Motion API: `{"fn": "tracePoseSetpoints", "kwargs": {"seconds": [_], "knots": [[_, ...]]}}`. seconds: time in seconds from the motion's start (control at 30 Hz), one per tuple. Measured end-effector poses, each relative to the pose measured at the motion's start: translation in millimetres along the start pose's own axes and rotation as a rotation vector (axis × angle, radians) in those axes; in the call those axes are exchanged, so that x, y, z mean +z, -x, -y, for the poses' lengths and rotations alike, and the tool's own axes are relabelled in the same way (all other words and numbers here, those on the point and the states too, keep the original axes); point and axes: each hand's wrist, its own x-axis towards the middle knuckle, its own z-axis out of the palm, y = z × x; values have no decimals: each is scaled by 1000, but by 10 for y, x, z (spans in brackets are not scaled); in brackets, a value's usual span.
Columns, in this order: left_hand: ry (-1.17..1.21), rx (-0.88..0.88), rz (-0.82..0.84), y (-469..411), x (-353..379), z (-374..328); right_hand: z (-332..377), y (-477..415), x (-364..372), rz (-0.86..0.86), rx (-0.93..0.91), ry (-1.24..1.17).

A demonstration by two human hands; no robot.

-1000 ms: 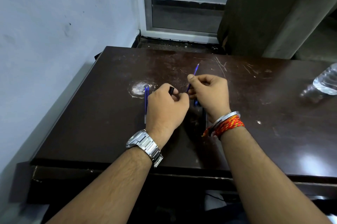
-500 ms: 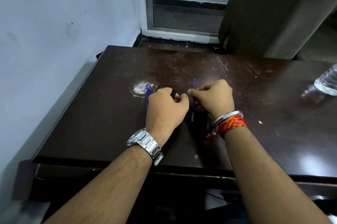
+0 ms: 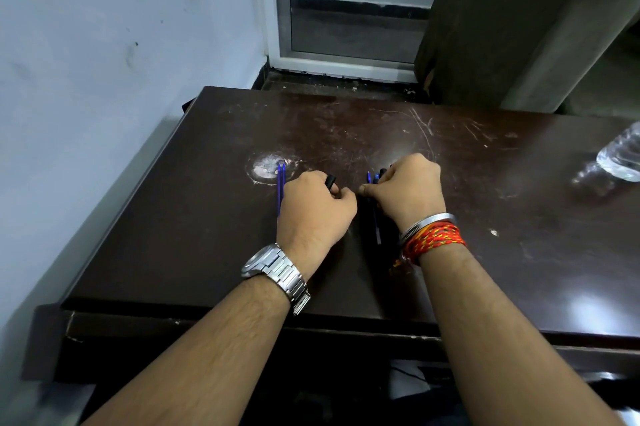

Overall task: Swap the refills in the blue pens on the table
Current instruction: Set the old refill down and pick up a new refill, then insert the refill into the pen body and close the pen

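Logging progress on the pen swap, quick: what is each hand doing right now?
Left hand: closed, pinching a small black pen part.
Right hand: closed on blue pen pieces on the table.

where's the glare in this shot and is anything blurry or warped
Head view: ceiling-light glare sits on the table near its front right edge; the bottle at the right border is cut off and soft; wide-angle bending curves the table edges and wall; both hands cast dark shadows over the pens.

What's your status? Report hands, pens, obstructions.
Left hand closed on a small black piece. Right hand down on the right blue pen. Left blue pen on the table. Nothing in the way; water bottle far right.
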Motion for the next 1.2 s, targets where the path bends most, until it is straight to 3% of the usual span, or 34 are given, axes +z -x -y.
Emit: {"fn": "tracePoseSetpoints", "kwargs": {"seconds": [0.2, 0.37, 0.6, 0.83, 0.97, 1.07, 1.2], "knots": [[-178, 4, -101, -103, -102, 104, -3, 14, 17, -41, -6, -41], [-240, -134, -210, -256, -325, 231, 20, 42, 33, -41, -27, -98], [-254, -197, -146, -330, -434, 319, 84, 101, 77, -13, -75, -140], [-341, -112, -100, -354, -418, 327, 137, 135, 99, 2, -126, -142], [-325, -42, -164, -355, -428, 324, 216, 187, 119, -29, -167, -204], [-282, -6, -194, -342, -409, 298, 264, 207, 154, 43, -150, -272], [-335, -91, -153, -337, -384, 293, 284, 210, 187, 158, -171, -174]]}}
